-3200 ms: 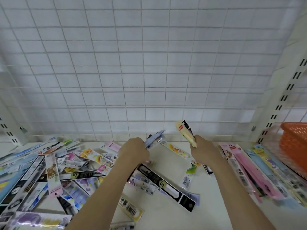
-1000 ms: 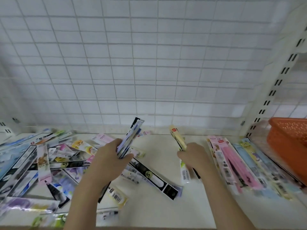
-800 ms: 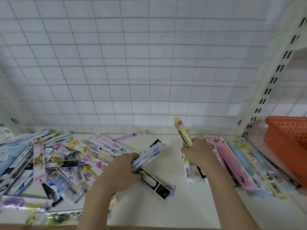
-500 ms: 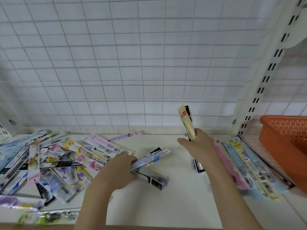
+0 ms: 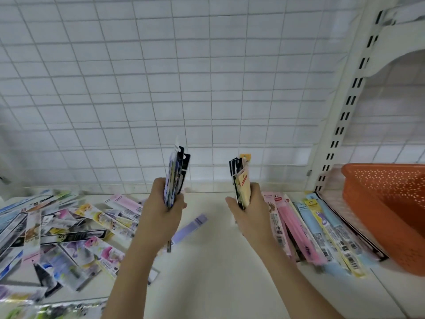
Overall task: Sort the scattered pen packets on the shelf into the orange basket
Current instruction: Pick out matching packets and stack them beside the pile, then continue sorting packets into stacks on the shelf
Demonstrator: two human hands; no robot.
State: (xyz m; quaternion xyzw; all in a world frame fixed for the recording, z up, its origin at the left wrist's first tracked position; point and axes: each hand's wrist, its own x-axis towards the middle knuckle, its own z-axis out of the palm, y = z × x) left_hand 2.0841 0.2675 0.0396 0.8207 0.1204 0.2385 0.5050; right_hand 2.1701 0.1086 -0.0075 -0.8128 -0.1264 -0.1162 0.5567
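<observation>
Far left of the orange basket [image 5: 388, 210], a loose heap of pen packets [image 5: 62, 229] lies scattered over the white shelf [image 5: 213, 261]. Nearer the basket, the left hand [image 5: 164, 212] is wrapped round an upright bundle of dark and blue packets [image 5: 176, 178], with a lilac packet [image 5: 188, 229] lying flat just beneath it. Closer again, the right hand [image 5: 247, 212] grips a second upright bundle, black packets fronted by a yellow one [image 5: 241, 180]. Just beside the basket lies a row of pink, blue and yellow packets [image 5: 315, 233], roughly side by side, its outermost packet touching the basket's base.

The step in hand looks like carrying both bundles across to the basket. To do it well, keep each bundle squeezed near its middle so no packet slides out, lift over the row rather than dragging through it, and lower each bundle lengthwise past the basket rim before letting go, right hand first since it is nearer.
</observation>
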